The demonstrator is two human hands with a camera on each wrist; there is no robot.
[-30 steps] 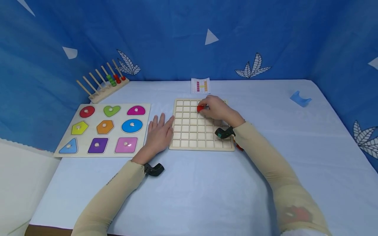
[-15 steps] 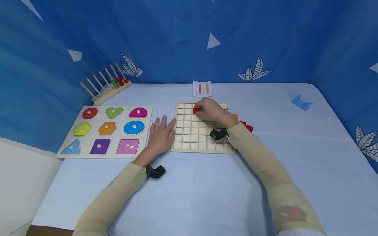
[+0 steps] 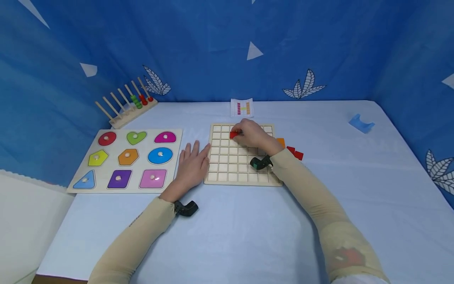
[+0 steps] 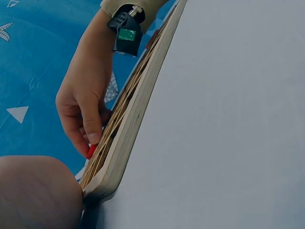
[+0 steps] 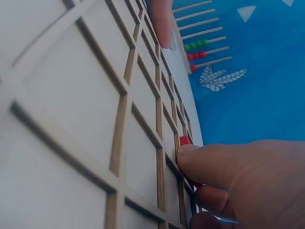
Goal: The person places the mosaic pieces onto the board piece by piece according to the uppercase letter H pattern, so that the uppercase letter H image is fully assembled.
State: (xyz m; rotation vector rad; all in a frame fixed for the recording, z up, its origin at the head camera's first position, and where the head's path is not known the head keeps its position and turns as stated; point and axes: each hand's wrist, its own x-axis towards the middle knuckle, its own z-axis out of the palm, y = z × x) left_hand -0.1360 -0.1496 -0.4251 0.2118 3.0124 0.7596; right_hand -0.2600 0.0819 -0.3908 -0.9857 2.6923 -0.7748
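Note:
A wooden grid board (image 3: 227,167) with square cells lies on the table. My right hand (image 3: 251,135) pinches a red square tile (image 3: 233,135) between thumb and fingers, over a cell near the board's far side. In the right wrist view the red tile (image 5: 185,140) peeks out beyond the thumb, right at the grid strips. My left hand (image 3: 192,166) lies flat with spread fingers, its index fingertip at the board's left edge. The left wrist view shows the right hand (image 4: 88,102) holding the red tile (image 4: 91,150) low over the board.
An orange tile (image 3: 281,142) and red tiles (image 3: 299,155) lie right of the board. A pattern card (image 3: 242,107) is behind it. A shape puzzle (image 3: 133,183) and a bead rack (image 3: 133,114) stand left; a blue curved piece (image 3: 361,123) lies far right.
My right hand has moved the red tile leftward across the board by about a cell, then stayed nearly still. Orange and red tiles beside the board came into view. My left hand kept its place.

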